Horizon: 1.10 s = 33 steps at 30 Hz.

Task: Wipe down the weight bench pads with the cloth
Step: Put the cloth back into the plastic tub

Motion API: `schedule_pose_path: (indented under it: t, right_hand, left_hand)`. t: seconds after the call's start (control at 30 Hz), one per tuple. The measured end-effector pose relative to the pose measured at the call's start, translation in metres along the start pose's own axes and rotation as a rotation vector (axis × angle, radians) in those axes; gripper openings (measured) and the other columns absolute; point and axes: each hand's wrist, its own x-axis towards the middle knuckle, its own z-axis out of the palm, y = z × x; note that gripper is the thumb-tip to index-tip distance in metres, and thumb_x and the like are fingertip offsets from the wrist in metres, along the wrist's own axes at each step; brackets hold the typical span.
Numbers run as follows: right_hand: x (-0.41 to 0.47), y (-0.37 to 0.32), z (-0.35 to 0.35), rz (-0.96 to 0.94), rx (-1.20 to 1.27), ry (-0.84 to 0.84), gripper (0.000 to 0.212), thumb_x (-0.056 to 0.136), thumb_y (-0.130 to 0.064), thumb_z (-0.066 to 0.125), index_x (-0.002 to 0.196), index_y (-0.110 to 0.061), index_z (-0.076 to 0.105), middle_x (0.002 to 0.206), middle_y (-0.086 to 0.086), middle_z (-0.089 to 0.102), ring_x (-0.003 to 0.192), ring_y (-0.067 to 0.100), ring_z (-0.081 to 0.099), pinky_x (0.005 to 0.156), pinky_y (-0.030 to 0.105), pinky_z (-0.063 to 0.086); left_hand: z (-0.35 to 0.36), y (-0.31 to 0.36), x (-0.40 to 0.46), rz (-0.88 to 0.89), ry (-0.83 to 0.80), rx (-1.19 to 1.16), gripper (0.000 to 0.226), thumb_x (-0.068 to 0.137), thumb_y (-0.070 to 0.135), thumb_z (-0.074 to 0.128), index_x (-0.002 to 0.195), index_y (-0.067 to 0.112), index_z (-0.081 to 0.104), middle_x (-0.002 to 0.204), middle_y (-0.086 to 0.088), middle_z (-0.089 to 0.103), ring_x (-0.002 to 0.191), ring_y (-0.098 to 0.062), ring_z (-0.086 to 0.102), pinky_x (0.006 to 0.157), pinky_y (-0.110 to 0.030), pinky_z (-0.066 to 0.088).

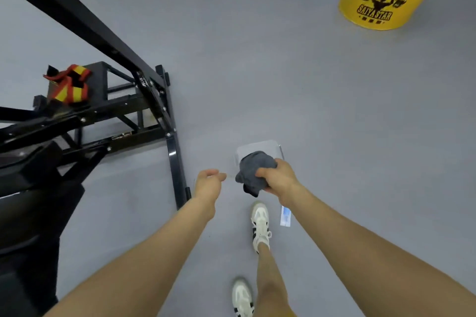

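Right hand (277, 179) grips the bunched grey cloth (253, 171) in mid-air over the floor; left hand (208, 183) loosely curled, empty. Black bench pads (28, 208) lie left, untouched. Wiping judged not yet begun.

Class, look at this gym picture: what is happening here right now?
A person stands on the grey floor beside a black weight bench. The right hand grips a bunched grey cloth above a clear container on the floor. The left hand is loosely curled and seems empty. The cloth is not on the bench pads yet.
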Motion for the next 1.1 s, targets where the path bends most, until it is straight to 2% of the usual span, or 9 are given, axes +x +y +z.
schedule_pose_path:
  t: [0.07,0.2,0.4,0.57,0.73,0.8,0.87,0.97,1.1]
  right_hand:
    - [0.054,-0.009,0.002,-0.024,-0.136,0.039,0.027,0.081,0.002,0.058,0.104,-0.008,0.047,0.096,0.007,0.056,0.09,0.024,0.056,0.083,0.038,0.052]
    - [0.162,-0.012,0.008,0.026,-0.311,0.022,0.028,0.083,-0.002,0.059,0.104,-0.01,0.043,0.096,0.005,0.049,0.091,0.023,0.05,0.074,0.031,0.044]
    - [0.314,0.025,0.028,0.107,-0.419,-0.043,0.019,0.084,0.0,0.058,0.101,-0.001,0.053,0.096,0.008,0.052,0.087,0.024,0.049,0.071,0.029,0.043]
    - [0.426,0.075,0.061,0.108,-0.459,-0.114,0.028,0.086,0.004,0.052,0.114,0.003,0.053,0.099,0.008,0.052,0.09,0.024,0.049,0.081,0.033,0.043]
    - [0.518,0.117,0.085,0.114,-0.474,-0.164,0.033,0.09,0.002,0.047,0.122,-0.008,0.048,0.118,0.011,0.055,0.105,0.028,0.054,0.095,0.039,0.047]
    - [0.549,0.132,0.086,0.116,-0.555,-0.165,0.033,0.091,0.0,0.047,0.124,-0.007,0.044,0.119,0.013,0.053,0.108,0.031,0.054,0.096,0.041,0.047]
    - [0.572,0.143,0.084,0.107,-0.662,-0.169,0.034,0.092,-0.002,0.046,0.125,-0.007,0.04,0.111,0.011,0.05,0.099,0.028,0.052,0.088,0.037,0.047]
    - [0.596,0.155,0.073,-0.011,-0.803,-0.088,0.035,0.09,-0.002,0.048,0.123,-0.003,0.036,0.098,0.01,0.048,0.086,0.023,0.049,0.073,0.032,0.042]
    - [0.607,0.16,0.061,-0.219,-0.834,0.106,0.036,0.087,-0.004,0.056,0.117,-0.007,0.036,0.099,0.008,0.051,0.082,0.025,0.054,0.073,0.037,0.049]
  left_hand:
    - [0.004,0.013,0.041,0.018,0.014,0.035,0.022,0.092,0.02,0.052,0.114,0.018,0.047,0.111,-0.003,0.05,0.105,-0.02,0.047,0.096,-0.033,0.039]
    - [0.017,0.024,0.13,0.075,0.029,0.178,0.027,0.093,0.024,0.05,0.12,0.019,0.048,0.117,-0.002,0.051,0.098,-0.019,0.048,0.085,-0.03,0.039]
    - [0.046,-0.001,0.262,0.014,0.004,0.255,0.03,0.095,0.017,0.05,0.124,0.014,0.048,0.125,-0.002,0.045,0.1,-0.014,0.045,0.081,-0.024,0.033]
    - [0.065,-0.047,0.372,0.012,0.046,0.327,0.032,0.092,0.015,0.053,0.124,0.015,0.049,0.129,-0.007,0.044,0.11,-0.018,0.048,0.083,-0.023,0.037]
    - [0.076,-0.091,0.469,0.103,0.04,0.41,0.038,0.092,0.013,0.053,0.128,0.019,0.044,0.131,-0.004,0.039,0.106,-0.013,0.044,0.082,-0.024,0.039]
    - [0.083,-0.104,0.502,0.141,0.018,0.439,0.041,0.091,0.012,0.053,0.13,0.021,0.042,0.134,-0.004,0.036,0.109,-0.015,0.044,0.086,-0.027,0.041]
    - [0.093,-0.115,0.53,0.18,-0.015,0.502,0.045,0.091,0.012,0.053,0.133,0.023,0.041,0.137,-0.003,0.034,0.118,-0.019,0.044,0.092,-0.029,0.041]
    - [0.113,-0.128,0.556,0.237,-0.115,0.568,0.048,0.09,0.011,0.054,0.134,0.024,0.042,0.139,-0.001,0.035,0.127,-0.02,0.04,0.102,-0.033,0.039]
    - [0.134,-0.138,0.568,0.32,-0.238,0.683,0.049,0.089,0.01,0.055,0.135,0.02,0.043,0.139,-0.001,0.038,0.126,-0.022,0.041,0.106,-0.035,0.036]
